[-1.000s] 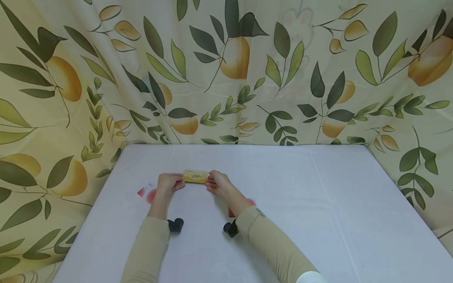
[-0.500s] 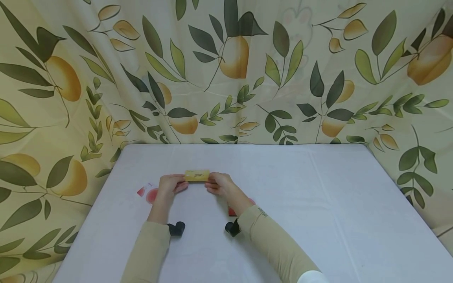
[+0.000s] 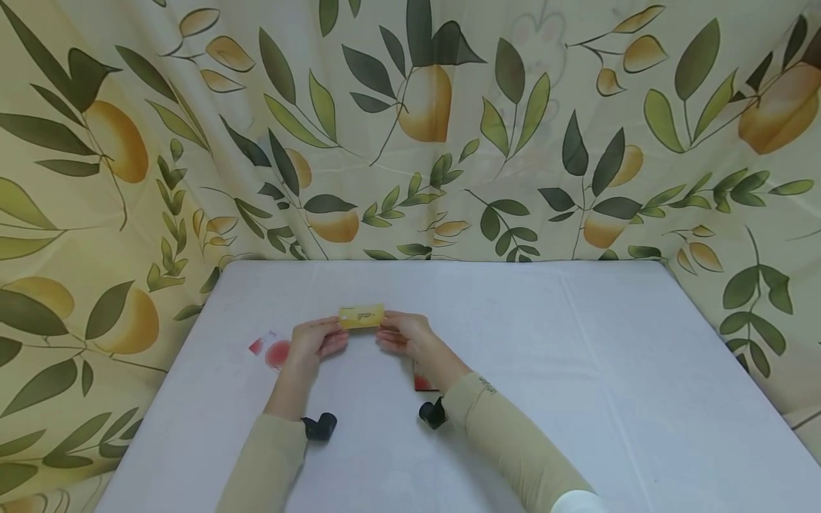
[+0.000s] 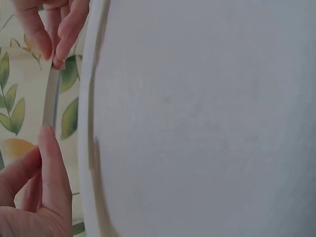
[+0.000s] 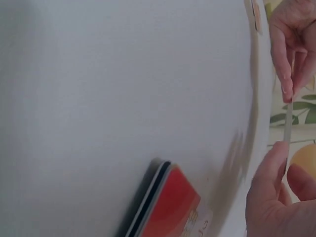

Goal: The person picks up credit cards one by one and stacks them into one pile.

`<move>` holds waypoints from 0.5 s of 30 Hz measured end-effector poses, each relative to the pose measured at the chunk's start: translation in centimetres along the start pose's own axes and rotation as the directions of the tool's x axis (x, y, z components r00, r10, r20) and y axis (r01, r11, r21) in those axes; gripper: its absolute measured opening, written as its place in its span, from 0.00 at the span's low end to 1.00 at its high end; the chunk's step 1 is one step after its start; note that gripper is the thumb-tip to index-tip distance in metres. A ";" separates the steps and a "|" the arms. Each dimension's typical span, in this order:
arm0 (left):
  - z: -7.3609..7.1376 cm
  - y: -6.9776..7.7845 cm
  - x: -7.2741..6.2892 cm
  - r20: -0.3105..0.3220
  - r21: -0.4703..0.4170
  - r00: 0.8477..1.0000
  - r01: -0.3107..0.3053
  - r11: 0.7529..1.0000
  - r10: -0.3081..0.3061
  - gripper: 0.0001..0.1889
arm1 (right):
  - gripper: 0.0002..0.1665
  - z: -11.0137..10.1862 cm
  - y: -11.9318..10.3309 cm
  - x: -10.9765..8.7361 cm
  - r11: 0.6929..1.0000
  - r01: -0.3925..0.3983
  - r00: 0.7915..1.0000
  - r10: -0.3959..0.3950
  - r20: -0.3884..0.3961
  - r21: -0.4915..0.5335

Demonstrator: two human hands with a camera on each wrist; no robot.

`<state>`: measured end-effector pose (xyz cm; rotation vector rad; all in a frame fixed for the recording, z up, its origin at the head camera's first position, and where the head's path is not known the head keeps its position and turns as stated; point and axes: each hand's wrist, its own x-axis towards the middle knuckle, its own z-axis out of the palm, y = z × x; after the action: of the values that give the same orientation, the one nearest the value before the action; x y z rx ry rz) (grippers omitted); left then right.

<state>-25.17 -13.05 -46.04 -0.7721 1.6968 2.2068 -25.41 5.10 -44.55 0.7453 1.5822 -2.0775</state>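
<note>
A small yellow card (image 3: pixel 361 316) is held up above the white table with its printed face showing. My left hand (image 3: pixel 317 338) pinches its left end between thumb and fingers. Its right end is pinched by my right hand (image 3: pixel 407 333). Seen edge-on in the left wrist view, the card (image 4: pixel 51 98) is a thin pale strip between the fingertips of both hands. Below my right forearm lies a red-topped stack of cards (image 5: pixel 170 207), partly hidden by the arm in the head view. A white card with red shapes (image 3: pixel 277 353) lies left of my left hand.
The white-covered table (image 3: pixel 545 342) ends at a far edge just beyond the hands. A curtain with fruit and leaf print (image 3: pixel 410 178) hangs behind it. Black wrist-worn devices (image 3: pixel 321 426) jut inward from both wrists.
Both hands have shifted slightly to the right with the yellow card between them. My right forearm has moved right, uncovering more of the red stack.
</note>
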 end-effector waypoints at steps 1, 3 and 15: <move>0.1 0.0 -0.2 0.008 0.001 1.000 -0.002 1.000 0.002 0.18 | 0.22 -0.1 0.0 0.0 1.000 0.001 1.000 -0.001 -0.001 0.000; 0.2 -0.1 -0.5 0.020 0.004 1.000 -0.008 1.000 0.008 0.18 | 0.22 -0.3 -0.1 -0.1 1.000 0.004 1.000 -0.004 -0.005 -0.002; 1.4 -1.4 -2.3 0.062 -0.007 0.996 -0.064 0.998 0.064 0.18 | 0.22 -2.5 0.0 -1.3 0.999 0.016 0.999 -0.017 -0.030 -0.043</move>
<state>-22.96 -11.08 -45.69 -0.6521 1.7099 2.2536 -23.98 7.55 -44.28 0.7541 1.6491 -2.0466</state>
